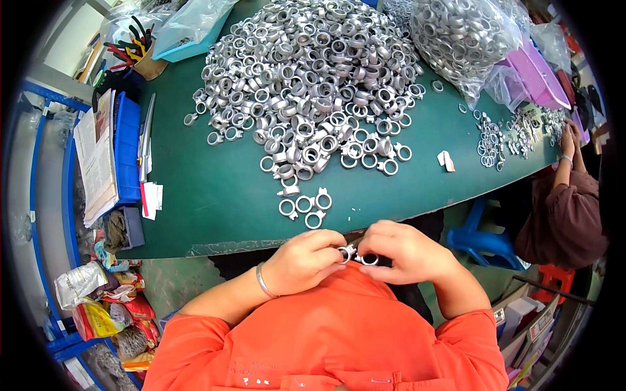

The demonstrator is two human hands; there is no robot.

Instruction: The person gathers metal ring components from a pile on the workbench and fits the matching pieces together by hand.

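Note:
Close to my body, at the near edge of the table, my left hand (305, 262) pinches a silver metal ring clamp (344, 255). My right hand (405, 253) grips a second metal ring clamp (370, 259) right beside it. The two rings meet or nearly touch between my fingertips; whether they are joined I cannot tell. Several loose ring clamps (304, 204) lie on the green table just beyond my hands. Behind them rises a big heap of the same rings (313, 72), each with a small lug.
The green table (189, 195) holds a blue bin (127, 146) at left, a pliers holder (151, 64), a turquoise tray (186, 49), a bag of rings (456, 39) and a purple basket (538, 75). At right a co-worker (564, 218) handles small parts near a blue stool (482, 238).

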